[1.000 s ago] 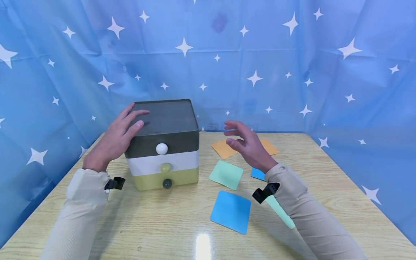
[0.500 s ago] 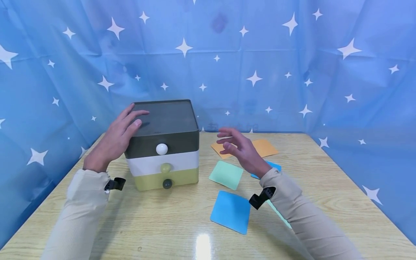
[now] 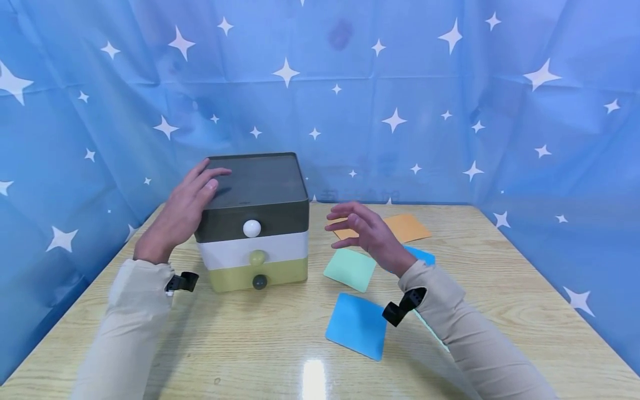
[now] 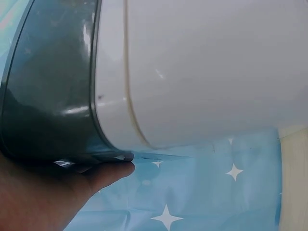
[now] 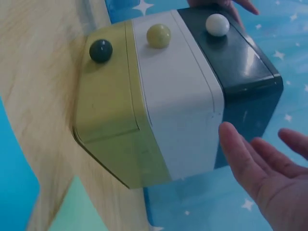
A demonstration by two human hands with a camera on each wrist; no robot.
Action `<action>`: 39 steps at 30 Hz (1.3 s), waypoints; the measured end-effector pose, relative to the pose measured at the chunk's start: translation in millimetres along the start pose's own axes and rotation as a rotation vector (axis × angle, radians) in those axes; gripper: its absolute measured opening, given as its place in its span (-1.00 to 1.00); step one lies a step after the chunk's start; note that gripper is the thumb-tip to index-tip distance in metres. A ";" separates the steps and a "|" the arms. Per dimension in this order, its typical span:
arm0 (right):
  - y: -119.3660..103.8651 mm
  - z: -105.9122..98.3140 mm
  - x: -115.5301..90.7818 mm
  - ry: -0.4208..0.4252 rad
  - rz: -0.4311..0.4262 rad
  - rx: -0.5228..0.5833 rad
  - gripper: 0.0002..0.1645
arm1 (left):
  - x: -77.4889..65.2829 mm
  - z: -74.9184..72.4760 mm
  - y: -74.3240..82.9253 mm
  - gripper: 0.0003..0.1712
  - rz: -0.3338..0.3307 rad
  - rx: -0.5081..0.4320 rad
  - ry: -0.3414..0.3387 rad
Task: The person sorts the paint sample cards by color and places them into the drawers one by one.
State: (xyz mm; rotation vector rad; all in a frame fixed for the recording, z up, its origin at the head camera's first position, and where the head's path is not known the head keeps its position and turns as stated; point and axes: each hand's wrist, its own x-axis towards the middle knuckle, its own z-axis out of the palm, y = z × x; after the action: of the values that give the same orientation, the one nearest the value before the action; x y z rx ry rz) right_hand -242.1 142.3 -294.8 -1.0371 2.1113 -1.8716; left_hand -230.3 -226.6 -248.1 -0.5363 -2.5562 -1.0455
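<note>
A three-tier drawer box [image 3: 252, 247] stands on the table, left of the middle. Its top tier is dark grey with a white knob [image 3: 251, 228]; below come a white tier with a green knob [image 3: 257, 257] and a green tier with a black knob [image 3: 259, 282]. My left hand [image 3: 182, 208] lies over the left edge of the dark top, fingers spread and slightly bent; the left wrist view shows the hand [image 4: 48, 192] close against the dark tier. To the right of the box, my right hand [image 3: 367, 230] hovers apart from it, fingers loosely bent and holding nothing.
Right of the box lie flat square cards: orange [image 3: 407, 226], light green [image 3: 350, 269], blue [image 3: 357, 326] and another blue one [image 3: 420, 255] partly behind the right arm. A green card edge [image 3: 432, 330] shows by that sleeve. A star-patterned blue curtain [image 3: 320, 100] hangs behind the wooden table [image 3: 250, 344].
My right hand has moved left and slightly down, nearer the box, uncovering more of the orange and far blue cards. The left hand has stayed at the box's top edge.
</note>
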 end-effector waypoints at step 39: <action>10.6 73.2 25.2 -0.231 0.191 0.068 -0.42 | -8.5 2.2 -10.4 -0.30 -0.105 -0.178 0.032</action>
State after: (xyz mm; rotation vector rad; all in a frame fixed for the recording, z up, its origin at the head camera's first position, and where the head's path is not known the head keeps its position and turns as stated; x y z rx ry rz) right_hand -227.0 67.6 -312.2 -0.9483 1.9282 -1.6378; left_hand -228.0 -233.8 -259.5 -0.4298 -2.5011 -1.3165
